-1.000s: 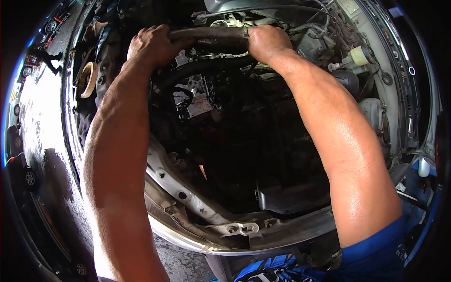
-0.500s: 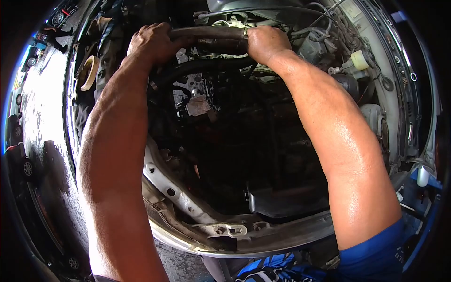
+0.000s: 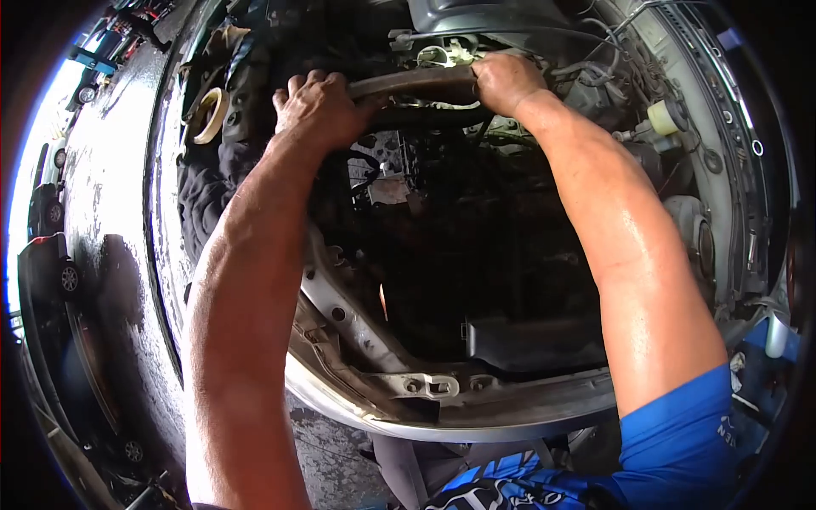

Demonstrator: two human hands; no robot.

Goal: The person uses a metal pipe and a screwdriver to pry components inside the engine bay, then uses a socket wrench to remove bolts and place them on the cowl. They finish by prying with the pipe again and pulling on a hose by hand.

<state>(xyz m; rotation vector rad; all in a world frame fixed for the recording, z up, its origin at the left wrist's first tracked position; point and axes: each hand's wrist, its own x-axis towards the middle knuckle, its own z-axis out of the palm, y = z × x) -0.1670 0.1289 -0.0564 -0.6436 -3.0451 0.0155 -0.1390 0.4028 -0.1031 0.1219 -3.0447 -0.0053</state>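
Hose (image 3: 416,82): brownish and grimy, runs roughly level across the far top of the engine bay (image 3: 476,255), held at both ends.
Left hand (image 3: 319,110): closed over the hose's left end, knuckles up, fingers wrapped round it.
Right hand (image 3: 506,81): closed on the hose's right end, gripping tight; a pale part sits just behind it.
Black hose (image 3: 408,117): just below the held one, runs almost parallel to it.
Tape roll (image 3: 208,115): on the bay's left edge, left of the left hand, not touching.
Reservoir (image 3: 665,116): yellowish cap, right side of bay, apart from the right hand.
Front crossmember (image 3: 425,387): pale metal with bolts, nearest the person, below both forearms.
Sleeve (image 3: 680,433): blue, on the right arm.
Ground (image 3: 102,195): wet, parked cars at the left edge.
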